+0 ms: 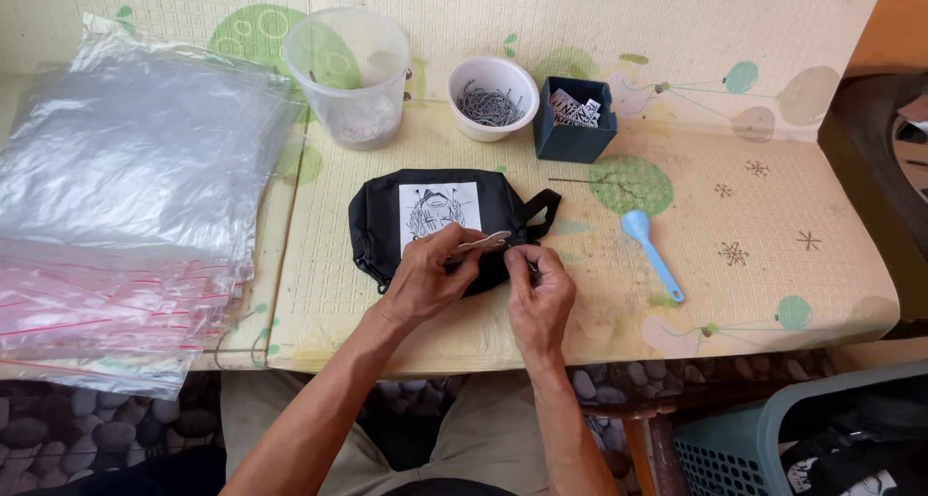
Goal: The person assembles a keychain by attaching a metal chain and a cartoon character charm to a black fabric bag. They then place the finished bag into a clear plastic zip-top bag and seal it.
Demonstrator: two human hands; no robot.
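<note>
Between both hands' fingers (462, 249): small tag (486, 241); black pouch (379, 216) beneath.

Soft daylight — sharp, faint shadows

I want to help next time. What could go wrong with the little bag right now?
The small metal piece pinched by the left hand and right hand might slip or prick a finger. An elbow could perhaps knock the white bowl of metal chains. The black pouch lies loose and may slide.
</note>
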